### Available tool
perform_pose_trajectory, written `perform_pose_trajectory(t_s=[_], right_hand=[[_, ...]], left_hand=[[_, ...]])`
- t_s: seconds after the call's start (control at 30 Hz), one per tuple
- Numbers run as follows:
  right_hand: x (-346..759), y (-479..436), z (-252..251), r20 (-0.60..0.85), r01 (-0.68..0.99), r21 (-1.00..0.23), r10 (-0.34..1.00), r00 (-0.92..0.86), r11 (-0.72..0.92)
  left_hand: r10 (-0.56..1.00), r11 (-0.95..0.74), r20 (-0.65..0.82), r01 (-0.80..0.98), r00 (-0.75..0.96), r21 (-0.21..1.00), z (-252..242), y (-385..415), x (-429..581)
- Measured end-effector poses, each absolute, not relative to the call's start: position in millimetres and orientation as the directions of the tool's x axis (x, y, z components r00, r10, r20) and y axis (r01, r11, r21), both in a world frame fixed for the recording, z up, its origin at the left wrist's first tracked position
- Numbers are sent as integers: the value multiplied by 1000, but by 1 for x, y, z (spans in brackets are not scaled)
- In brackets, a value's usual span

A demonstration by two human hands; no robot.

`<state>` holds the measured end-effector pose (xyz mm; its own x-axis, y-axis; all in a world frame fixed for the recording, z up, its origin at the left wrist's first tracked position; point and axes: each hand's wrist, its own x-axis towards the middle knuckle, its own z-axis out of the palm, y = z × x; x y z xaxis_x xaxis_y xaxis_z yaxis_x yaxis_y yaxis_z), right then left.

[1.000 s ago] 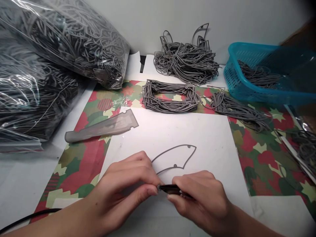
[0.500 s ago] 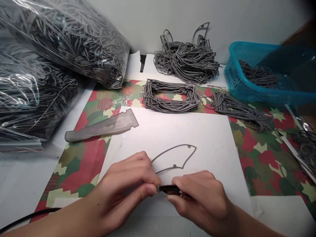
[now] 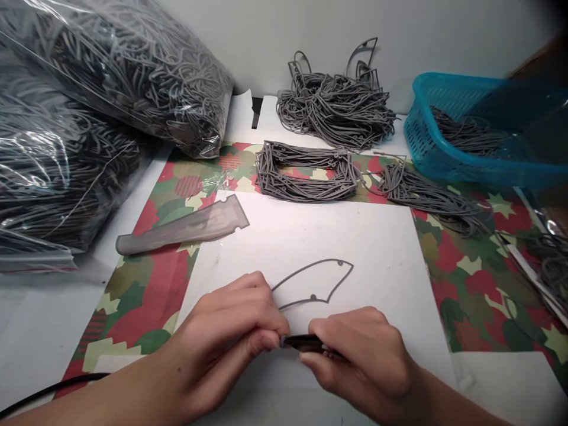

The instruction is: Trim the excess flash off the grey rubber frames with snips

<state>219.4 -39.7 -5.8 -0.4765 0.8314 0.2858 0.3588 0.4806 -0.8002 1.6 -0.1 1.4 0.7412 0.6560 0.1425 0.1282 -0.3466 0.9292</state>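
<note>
My left hand (image 3: 239, 337) is closed in a pinch on a thin grey rubber gasket (image 3: 306, 262), a looped outline with small round tabs. Its wide end lies out over the white paper (image 3: 377, 248); the rest is hidden under my fingers. Opposite it, my right hand (image 3: 364, 361) grips a slim black tool, possibly tweezers (image 3: 306, 341). The tool's tip meets a small grey bit of the gasket at my left thumb and fingertip. A flat, translucent grey piece with a dark rim (image 3: 186, 226) lies at the paper's left edge.
Grey gaskets form a stacked bundle (image 3: 306, 192), a tangled heap (image 3: 332, 112) and a bunch (image 3: 435, 198) at the back. Clear bags (image 3: 146, 71) of grey strands stand left. A blue basket (image 3: 426, 136) stands at the right over a patterned mat (image 3: 146, 296).
Both hands stay nearly in place. The tool tip and my left thumb have shifted very slightly left and down.
</note>
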Motion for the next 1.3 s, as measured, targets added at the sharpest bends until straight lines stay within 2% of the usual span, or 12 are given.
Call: perform_pose_trajectory(t_s=[0.57, 1.3], right_hand=[[220, -40, -7, 309, 355, -784, 816, -488, 509], [220, -40, -7, 320, 310, -818, 832, -454, 484]], left_hand=[[652, -356, 118, 165, 749, 920, 4, -1, 1], [673, -264, 38, 192, 739, 945, 5, -1, -1]])
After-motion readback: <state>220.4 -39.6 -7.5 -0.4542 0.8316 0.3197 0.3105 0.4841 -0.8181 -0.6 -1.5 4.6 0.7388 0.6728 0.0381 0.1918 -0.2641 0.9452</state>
